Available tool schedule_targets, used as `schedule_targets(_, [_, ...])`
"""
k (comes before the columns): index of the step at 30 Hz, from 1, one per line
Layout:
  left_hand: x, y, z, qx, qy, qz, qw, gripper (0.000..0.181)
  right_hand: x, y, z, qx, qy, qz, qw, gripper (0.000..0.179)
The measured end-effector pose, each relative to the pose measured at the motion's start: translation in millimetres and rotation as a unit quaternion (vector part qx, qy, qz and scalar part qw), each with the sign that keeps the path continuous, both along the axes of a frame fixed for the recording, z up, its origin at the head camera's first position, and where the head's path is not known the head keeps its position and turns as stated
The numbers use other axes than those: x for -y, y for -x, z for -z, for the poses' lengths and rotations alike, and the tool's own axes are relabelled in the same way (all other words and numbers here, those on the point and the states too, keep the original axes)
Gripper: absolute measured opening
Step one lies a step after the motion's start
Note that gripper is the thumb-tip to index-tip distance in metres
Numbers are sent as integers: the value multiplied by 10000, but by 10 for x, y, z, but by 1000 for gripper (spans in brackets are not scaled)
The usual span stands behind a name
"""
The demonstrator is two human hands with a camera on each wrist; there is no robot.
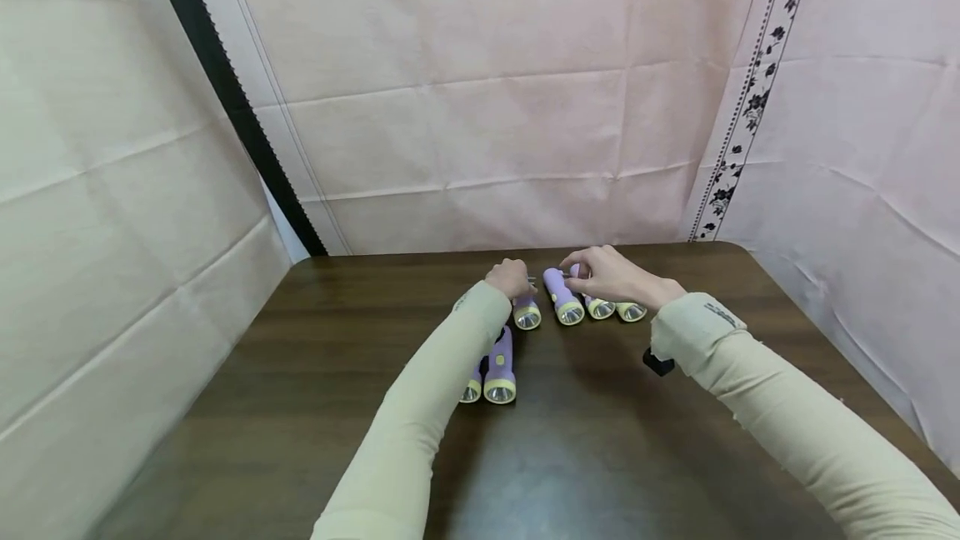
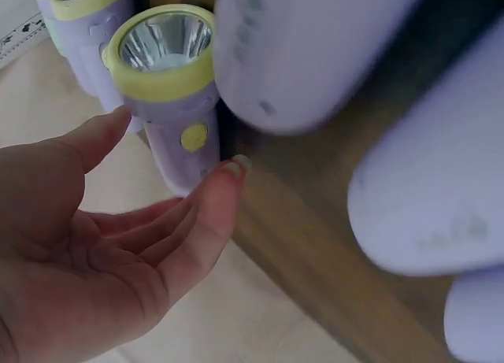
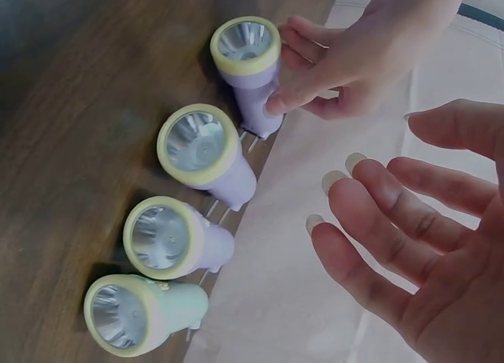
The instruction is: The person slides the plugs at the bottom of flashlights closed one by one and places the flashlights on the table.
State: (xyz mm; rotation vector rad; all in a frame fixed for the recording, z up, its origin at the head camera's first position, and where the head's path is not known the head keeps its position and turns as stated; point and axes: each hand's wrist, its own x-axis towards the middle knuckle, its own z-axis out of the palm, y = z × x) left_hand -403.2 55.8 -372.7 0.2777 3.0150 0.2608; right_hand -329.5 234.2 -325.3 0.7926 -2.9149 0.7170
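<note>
Several flashlights with yellow rims stand in a row at the table's far edge. My left hand (image 1: 510, 277) is at the leftmost purple flashlight (image 3: 256, 79), its thumb and fingers loosely on either side of the body in the left wrist view. To the right, my right hand (image 1: 618, 277) hovers over the back row with relaxed, parted fingers and nothing between them. Below it are a second purple flashlight (image 1: 564, 298), a third purple flashlight (image 3: 169, 235) and a mint-green flashlight (image 3: 185, 306). Thin metal prongs (image 3: 250, 142) show by their tail ends.
Closer in, beside my left forearm, lie another purple flashlight (image 1: 499, 365) and one partly hidden by the sleeve (image 1: 470, 392). Blurred purple flashlight ends (image 2: 307, 56) loom close in the left wrist view. Pale cloth (image 1: 480, 107) hangs behind the brown wooden table (image 1: 322, 407).
</note>
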Motion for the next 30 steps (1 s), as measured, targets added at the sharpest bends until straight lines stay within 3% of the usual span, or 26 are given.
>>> schedule_targets(6, [-28,160,126,350,-553,-532,9964,67,33,14,-36,-83,-49,-33,9999,35])
schedule_targets(8, [-36,277,235,306,-699,-570,9955,69,40,13,-42,-95,-37,-32,9999,35])
schedule_targets(11, [-28,311,258,326,-861,-565,9941,66,44,8,-35,-96,-29,-15,9999,34])
schedule_targets(14, [9,242,225,248,-1042,-544,9928,64,50,7,-4,-85,5,0,10000,34])
schedule_targets(15, [28,148,144,342,-1119,-592,9914,64,52,6,9,-67,34,-7,10000,34])
schedule_targets(18, [91,52,113,186,-1239,-649,9900,61,65,4,54,-10,132,-30,9999,38])
schedule_targets(22, [172,-15,55,-37,-1389,-631,9883,53,78,4,97,-97,183,4,9998,45])
schedule_targets(26, [239,-39,-77,-316,-1646,-313,9854,43,68,2,87,-352,166,103,9992,53])
schedule_targets(30, [291,-52,-228,-670,-1869,178,9799,45,57,-10,27,-654,223,128,9975,63])
